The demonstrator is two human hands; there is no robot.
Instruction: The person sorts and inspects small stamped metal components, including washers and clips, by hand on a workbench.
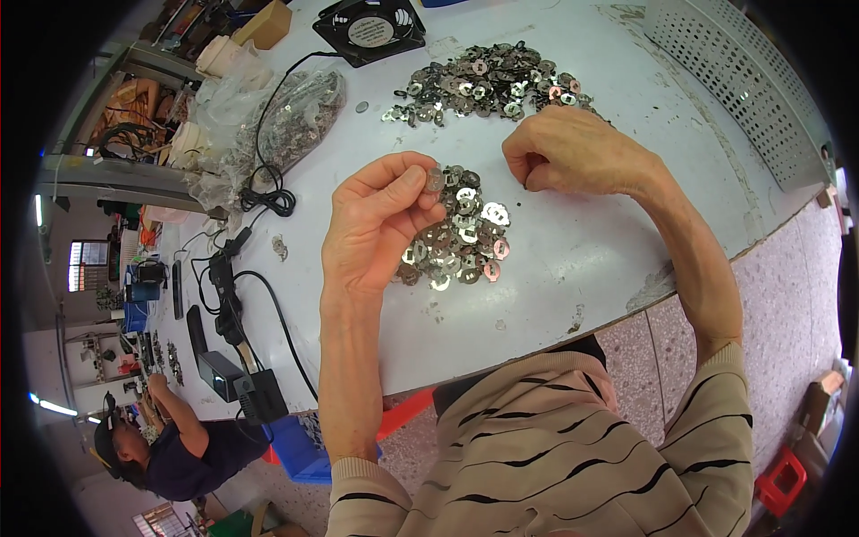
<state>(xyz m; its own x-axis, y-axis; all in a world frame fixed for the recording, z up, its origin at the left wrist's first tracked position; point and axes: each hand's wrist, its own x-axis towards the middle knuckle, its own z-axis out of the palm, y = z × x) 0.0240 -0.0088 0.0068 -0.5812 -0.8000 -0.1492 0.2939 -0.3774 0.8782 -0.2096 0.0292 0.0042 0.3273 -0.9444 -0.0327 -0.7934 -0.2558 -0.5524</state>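
My left hand [380, 219] is raised over the white table [573, 259] and pinches a small flat metal part [434, 179] between thumb and fingers. Just below it lies a near pile of small round metal parts [465, 237], silver and copper coloured. My right hand [573, 152] rests to the right of that pile with its fingers curled in; whether it holds a part is hidden. A larger far pile of the same parts [488, 85] lies beyond both hands.
A black square fan [369, 29] sits at the far edge. A clear bag of metal parts [277, 130] and black cables [259, 192] lie at left. A white perforated panel [734, 80] is at right. Another person [170, 443] works at lower left.
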